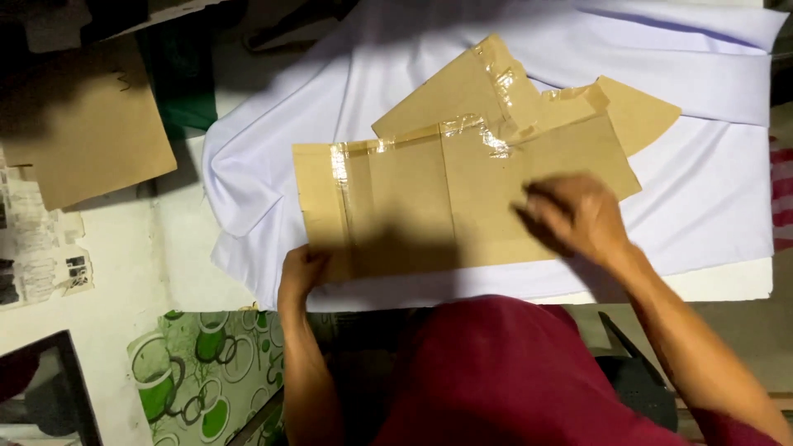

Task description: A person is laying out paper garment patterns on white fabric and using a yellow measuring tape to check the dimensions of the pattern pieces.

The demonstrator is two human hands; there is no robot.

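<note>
Here, cardboard pattern [446, 198] lies under both hands.

Single head-worn view, looking steeply down and close onto the work table [116, 330] from the person's side.

garment: dark red [496, 372] | sleeves: short; forearms bare

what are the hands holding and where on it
The left hand grips the taped brown cardboard pattern at its lower left corner. The right hand lies flat on its right part, pressing it onto the white cloth, not gripping.
</note>
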